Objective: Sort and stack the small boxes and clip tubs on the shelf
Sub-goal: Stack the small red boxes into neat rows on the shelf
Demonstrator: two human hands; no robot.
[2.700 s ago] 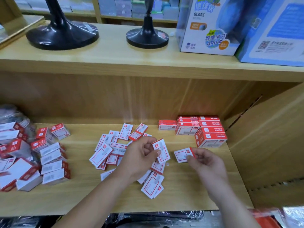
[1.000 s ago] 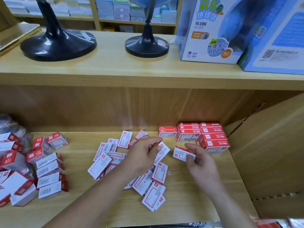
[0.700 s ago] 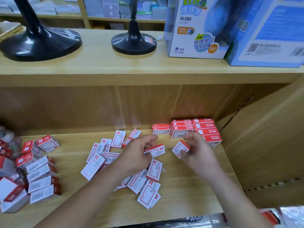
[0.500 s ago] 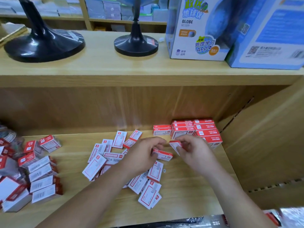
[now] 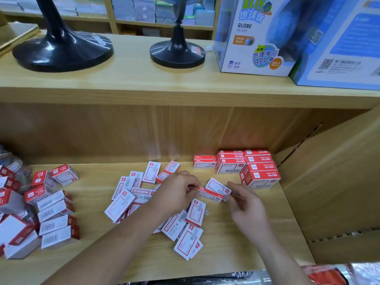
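1. Head view: a neat stack of red boxes (image 5: pixel 248 165) fills the back right corner of the shelf (image 5: pixel 222 254). Loose boxes (image 5: pixel 121 206) litter its middle and left, so most sorting appears undone.
2. Left hand (image 5: pixel 181 192) and right hand (image 5: pixel 246 204) each pinch one end of a small box (image 5: pixel 210 194), in front of the stack.

We are seeing a big stand (image 5: pixel 61 51) and a smaller stand (image 5: pixel 177 53) sitting on the upper shelf (image 5: pixel 133 80), left of a globe box (image 5: pixel 253 38) and a blue box (image 5: pixel 345 48).
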